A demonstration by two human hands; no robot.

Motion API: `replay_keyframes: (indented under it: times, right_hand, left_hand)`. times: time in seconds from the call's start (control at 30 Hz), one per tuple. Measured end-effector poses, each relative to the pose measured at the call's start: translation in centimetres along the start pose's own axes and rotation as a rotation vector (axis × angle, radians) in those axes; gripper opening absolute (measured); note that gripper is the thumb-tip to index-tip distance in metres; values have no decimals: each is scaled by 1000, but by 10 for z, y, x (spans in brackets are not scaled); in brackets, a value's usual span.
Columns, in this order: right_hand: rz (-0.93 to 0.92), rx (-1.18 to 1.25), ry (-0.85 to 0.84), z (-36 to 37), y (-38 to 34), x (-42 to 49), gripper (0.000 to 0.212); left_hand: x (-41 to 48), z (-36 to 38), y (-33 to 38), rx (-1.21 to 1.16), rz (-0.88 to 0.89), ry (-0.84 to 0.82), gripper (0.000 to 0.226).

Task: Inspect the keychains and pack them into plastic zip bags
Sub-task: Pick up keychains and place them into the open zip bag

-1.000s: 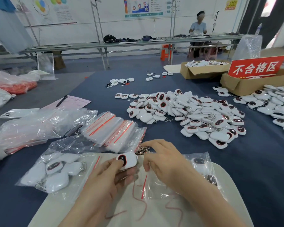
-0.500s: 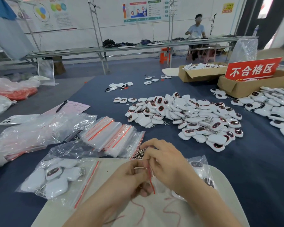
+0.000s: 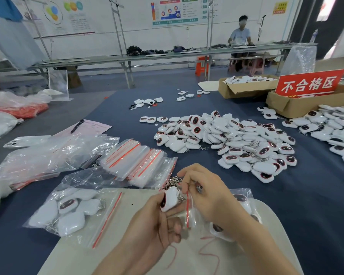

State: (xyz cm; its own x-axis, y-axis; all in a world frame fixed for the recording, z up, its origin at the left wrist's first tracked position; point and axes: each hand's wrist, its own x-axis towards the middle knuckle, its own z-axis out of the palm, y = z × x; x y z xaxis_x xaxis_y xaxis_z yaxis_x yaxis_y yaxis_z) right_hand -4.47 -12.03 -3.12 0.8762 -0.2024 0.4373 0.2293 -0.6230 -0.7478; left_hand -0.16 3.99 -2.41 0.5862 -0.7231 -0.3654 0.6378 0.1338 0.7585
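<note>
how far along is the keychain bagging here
Done: one filled bag lies at the left. In hand: the left hand holds a keychain at the mouth of an open bag pinched by the right hand. Remaining: a large loose pile and a stack of empty bags.

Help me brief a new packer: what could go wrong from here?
1. The left hand holds the keychain only at its fingertips, so it may drop short of the bag.
2. Its chain hangs loose by the bag's mouth and could snag the zip strip.
3. The right hand pinches just one spot of the mouth; it may slip shut.
</note>
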Motion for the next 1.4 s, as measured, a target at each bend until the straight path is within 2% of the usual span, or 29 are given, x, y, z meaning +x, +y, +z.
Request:
replay_keyframes:
  times: [0.1,0.27,0.37,0.43,0.5,0.6,0.63,0.8,0.9,1.07,1.13,1.2,1.3,1.4]
  right_hand:
    - [5,30,-28,0,0,-1,37]
    - [4,-17,15,-3,-1,0,46]
    - [-12,-27,44,-4,-4,0,44]
    - [-24,-39,25,-2,-7,0,34]
    - [-26,-42,-7,1,-10,-1,30]
    - [-26,-64,-4,2,-12,-2,29]
    - [-25,-65,7,1,-13,-2,28]
    - [-73,-156,74,3,-18,-1,26]
    - [-114,-226,65,5,-19,-2,26]
    - [-97,-172,33,7,-20,-2,23]
    - [-80,-147,28,9,-20,-3,25]
    - [-74,-88,30,9,-21,-3,28]
    - [-111,46,132,-1,-17,0,35]
    - [63,226,359,-22,-5,5,43]
  left_hand:
    - [-4,2,-1,123,11,-77,37]
    - [-3,-8,-7,378,83,159,30]
    - [-2,-13,-5,448,149,230,23]
    - [-2,-9,-2,471,181,204,19]
    - [-4,-2,2,508,202,130,6]
    - [-5,3,11,719,208,49,35]
    - [-4,5,16,791,209,38,37]
    - [12,7,30,1012,171,109,27]
    - [24,8,26,1070,146,132,32]
    - [36,14,15,1315,342,13,39]
    - [37,6,10,1364,340,-67,52]
    - [40,-4,4,1427,318,-146,39]
    - [37,-7,2,1483,356,-168,28]
    - [28,-2,4,1382,479,-241,27]
